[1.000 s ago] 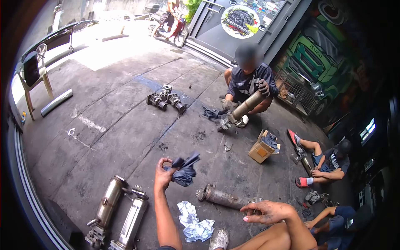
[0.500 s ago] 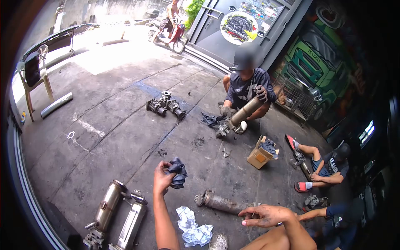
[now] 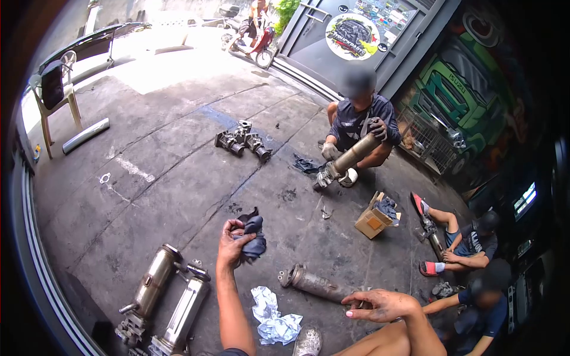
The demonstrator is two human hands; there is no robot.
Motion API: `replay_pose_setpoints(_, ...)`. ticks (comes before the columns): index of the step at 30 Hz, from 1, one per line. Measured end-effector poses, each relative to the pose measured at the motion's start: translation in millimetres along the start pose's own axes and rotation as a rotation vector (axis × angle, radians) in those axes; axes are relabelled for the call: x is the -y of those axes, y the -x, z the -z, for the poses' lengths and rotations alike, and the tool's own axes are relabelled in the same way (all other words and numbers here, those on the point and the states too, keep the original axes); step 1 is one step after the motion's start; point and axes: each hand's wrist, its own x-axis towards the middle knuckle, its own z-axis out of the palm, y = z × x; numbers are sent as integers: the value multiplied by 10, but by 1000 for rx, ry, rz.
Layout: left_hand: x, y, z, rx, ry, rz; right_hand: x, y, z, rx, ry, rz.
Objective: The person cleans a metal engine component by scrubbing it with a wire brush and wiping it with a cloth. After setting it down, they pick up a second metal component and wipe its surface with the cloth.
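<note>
My left hand (image 3: 230, 248) is raised in front of me, its fingers closed round a crumpled dark blue rag (image 3: 254, 236). My right hand (image 3: 383, 304) hangs by my bent knee, fingers loosely bent and apart from the thumb, with nothing visible in it. Below and behind its fingertips lies a stained metal cylinder (image 3: 314, 283) with a flange at its left end; the right end is partly hidden by that hand. Crumpled pale blue paper (image 3: 276, 320) is on the floor between my left forearm and my shoe (image 3: 309, 340).
Two metal coolers (image 3: 155, 279) lie at lower left. Metal valve assemblies (image 3: 243, 140) sit mid-floor. Across from me a gloved person (image 3: 362, 121) holds a long metal cylinder (image 3: 351, 155). A cardboard box (image 3: 373, 218) with dark rags stands right of centre. More people (image 3: 475, 240) sit at right.
My left hand has risen slightly with the rag, which is now bunched differently. My right hand stays nearly in place. The whole view has shifted a little.
</note>
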Motion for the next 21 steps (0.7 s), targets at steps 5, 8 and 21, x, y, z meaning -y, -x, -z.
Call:
replay_pose_setpoints(5,-261,65,-95,-157,-736,-98,-10,-10,-5,-19,17,14)
replay_pose_setpoints(8,-288,68,-95,-227,-514,-81,-48,-35,9,-11,-11,-8)
replay_pose_setpoints(21,-54,100,-275,-95,-787,-63,-105,-163,-4,39,-97,-101)
